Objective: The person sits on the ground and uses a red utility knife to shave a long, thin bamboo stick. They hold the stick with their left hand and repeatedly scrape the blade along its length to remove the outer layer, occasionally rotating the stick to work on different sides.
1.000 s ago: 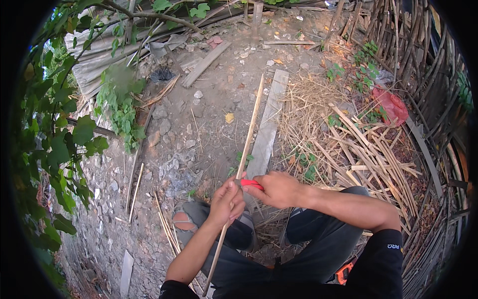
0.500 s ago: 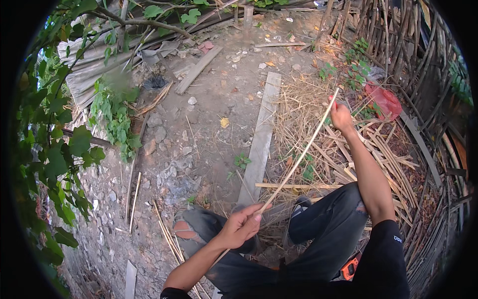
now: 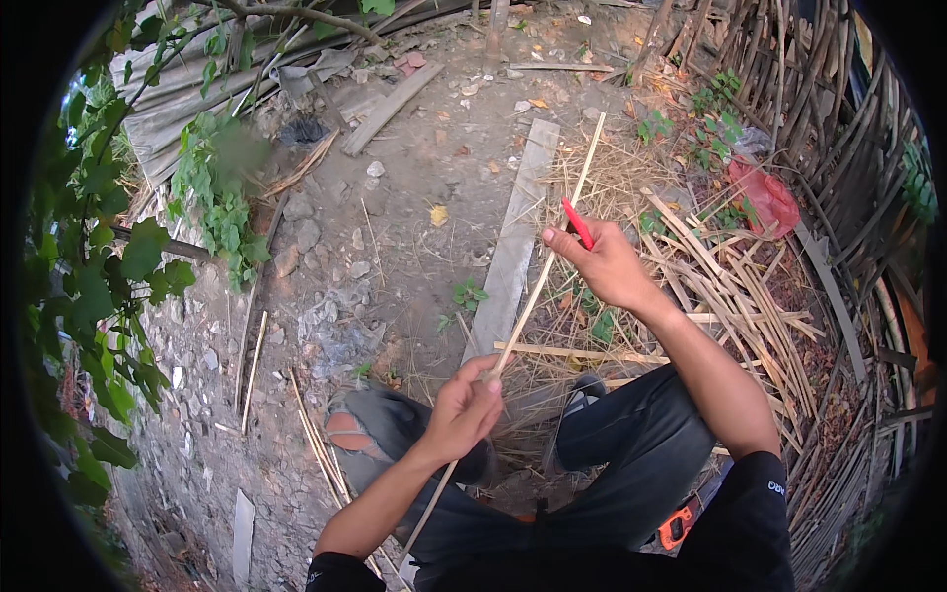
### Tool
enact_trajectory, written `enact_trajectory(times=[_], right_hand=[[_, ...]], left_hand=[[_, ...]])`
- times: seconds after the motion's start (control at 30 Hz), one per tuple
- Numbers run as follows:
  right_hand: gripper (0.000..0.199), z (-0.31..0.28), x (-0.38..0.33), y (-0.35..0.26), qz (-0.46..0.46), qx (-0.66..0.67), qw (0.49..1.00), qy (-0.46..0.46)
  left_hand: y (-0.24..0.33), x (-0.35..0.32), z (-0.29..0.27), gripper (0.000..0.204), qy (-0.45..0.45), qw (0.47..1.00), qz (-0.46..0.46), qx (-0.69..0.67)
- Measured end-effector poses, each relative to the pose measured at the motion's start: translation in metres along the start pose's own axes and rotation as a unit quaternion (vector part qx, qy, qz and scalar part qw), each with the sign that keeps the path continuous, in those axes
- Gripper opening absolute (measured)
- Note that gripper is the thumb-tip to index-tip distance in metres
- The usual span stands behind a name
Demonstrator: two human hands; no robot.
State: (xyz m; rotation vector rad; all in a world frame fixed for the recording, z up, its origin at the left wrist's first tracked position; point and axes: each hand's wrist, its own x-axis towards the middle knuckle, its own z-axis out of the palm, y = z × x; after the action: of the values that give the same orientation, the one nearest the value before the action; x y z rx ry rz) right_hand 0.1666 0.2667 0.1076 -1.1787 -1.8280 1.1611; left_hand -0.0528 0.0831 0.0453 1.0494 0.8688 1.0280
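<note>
A long pale wooden strip [image 3: 585,163] runs slantwise in front of me, from below my left forearm up towards the straw. My left hand [image 3: 462,412] is closed around it between the knees, thumb and fingers pinching it. Farther up, my right hand [image 3: 614,264] grips a slim red tool [image 3: 578,225], perhaps a knife handle; a blade cannot be made out. The right thumb tip lies at the strip's edge, seemingly touching it. The strip's far end sticks out free beyond this hand.
Cut strips [image 3: 760,306] and straw [image 3: 582,178] lie to the right, beside a red plastic bag [image 3: 763,200]. A grey plank [image 3: 513,237] rests ahead. A stick fence [image 3: 799,99] borders the right. An orange-and-black tool [image 3: 677,526] sits by my right thigh.
My right hand has come down along the strip, nearer to my left hand, and the red tool now shows more. The strip stands steeper. My left hand has shifted slightly up and left.
</note>
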Motion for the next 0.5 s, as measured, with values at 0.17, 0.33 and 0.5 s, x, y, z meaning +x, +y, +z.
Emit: enact_trajectory(times=[0.17,0.33,0.5], right_hand=[[0.044,0.033,-0.023,-0.008,-0.008,-0.044,0.996,-0.079],[0.054,0.047,-0.044,-0.028,-0.078,-0.187,0.972,-0.122],[0.055,0.060,-0.060,-0.031,-0.085,-0.274,0.938,-0.193]], left_hand=[[-0.002,0.000,-0.006,0.043,0.026,0.999,0.008,-0.038],[-0.006,0.001,-0.010,0.045,0.079,0.996,0.030,-0.024],[-0.002,0.004,-0.016,0.050,0.133,0.990,0.051,-0.022]])
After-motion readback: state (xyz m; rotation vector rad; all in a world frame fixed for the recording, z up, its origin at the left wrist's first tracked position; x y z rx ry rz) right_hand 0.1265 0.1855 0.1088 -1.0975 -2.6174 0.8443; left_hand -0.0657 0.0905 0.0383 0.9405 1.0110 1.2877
